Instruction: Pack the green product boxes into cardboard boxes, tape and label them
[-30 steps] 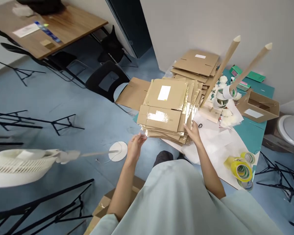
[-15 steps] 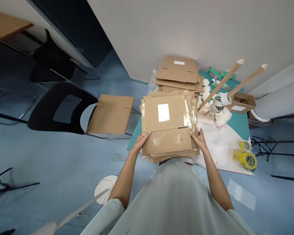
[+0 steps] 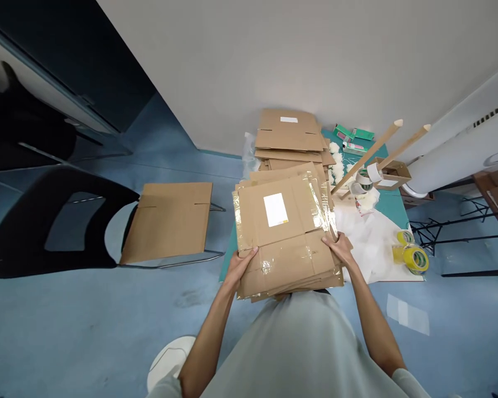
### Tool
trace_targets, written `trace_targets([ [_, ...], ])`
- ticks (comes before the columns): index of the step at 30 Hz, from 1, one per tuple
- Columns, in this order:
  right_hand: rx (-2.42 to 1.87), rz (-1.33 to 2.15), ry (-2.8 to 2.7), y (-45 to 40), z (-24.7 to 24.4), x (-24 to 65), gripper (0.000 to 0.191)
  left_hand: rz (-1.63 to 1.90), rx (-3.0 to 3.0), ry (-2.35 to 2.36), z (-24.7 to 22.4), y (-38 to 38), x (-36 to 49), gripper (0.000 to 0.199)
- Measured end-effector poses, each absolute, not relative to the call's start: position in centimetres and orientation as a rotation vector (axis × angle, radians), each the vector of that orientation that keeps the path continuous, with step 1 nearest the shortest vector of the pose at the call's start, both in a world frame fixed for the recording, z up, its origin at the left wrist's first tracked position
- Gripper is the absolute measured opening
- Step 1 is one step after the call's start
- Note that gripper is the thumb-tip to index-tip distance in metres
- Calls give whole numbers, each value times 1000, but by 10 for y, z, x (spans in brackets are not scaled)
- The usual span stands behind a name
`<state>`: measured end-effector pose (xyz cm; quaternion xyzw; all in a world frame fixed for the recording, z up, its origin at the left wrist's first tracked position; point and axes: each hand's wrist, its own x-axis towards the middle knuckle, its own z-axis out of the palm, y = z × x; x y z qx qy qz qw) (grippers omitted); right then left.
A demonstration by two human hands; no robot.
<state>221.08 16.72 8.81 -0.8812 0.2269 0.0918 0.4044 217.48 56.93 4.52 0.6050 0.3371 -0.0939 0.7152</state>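
Observation:
A stack of flattened cardboard boxes (image 3: pixel 286 257) with clear tape along its edges and a white label on top is held close in front of my body. My left hand (image 3: pixel 239 269) grips its left edge, thumb on top and the other fingers hidden beneath. On the right edge, my right hand (image 3: pixel 341 249) holds on the same way, thumb on the top sheet. Behind it, a second pile of flat cardboard (image 3: pixel 289 130) lies against the wall. A single flat cardboard piece (image 3: pixel 170 224) rests on the seat of a black chair (image 3: pixel 93 221) to the left.
On the green table (image 3: pixel 392 209) stand two wooden posts (image 3: pixel 367 157) carrying tape rolls, beside green boxes (image 3: pixel 354 148) and an open carton (image 3: pixel 394 174). Yellow tape rolls (image 3: pixel 415 258) sit at its right corner. A round white base (image 3: pixel 170 359) is on the floor, lower left.
The view has shifted. The held stack is now lower, slightly tilted and nearer my body, with both hands still gripping it.

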Motion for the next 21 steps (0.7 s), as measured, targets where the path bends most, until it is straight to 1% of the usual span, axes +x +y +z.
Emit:
trace_targets([
  [4,-2216,295,621,190,107,2205,106,-228,1297,805,43,582,2165,50],
  [10,-2367,129,562,238,150,2190,108,-310,1190,824,28,608,2141,50],
  [16,-2416,101,401,278,180,2185,110,-321,1303,824,22,621,2132,67],
  [21,-2377,159,381,284,173,2187,106,-306,1412,821,24,621,2127,74],
])
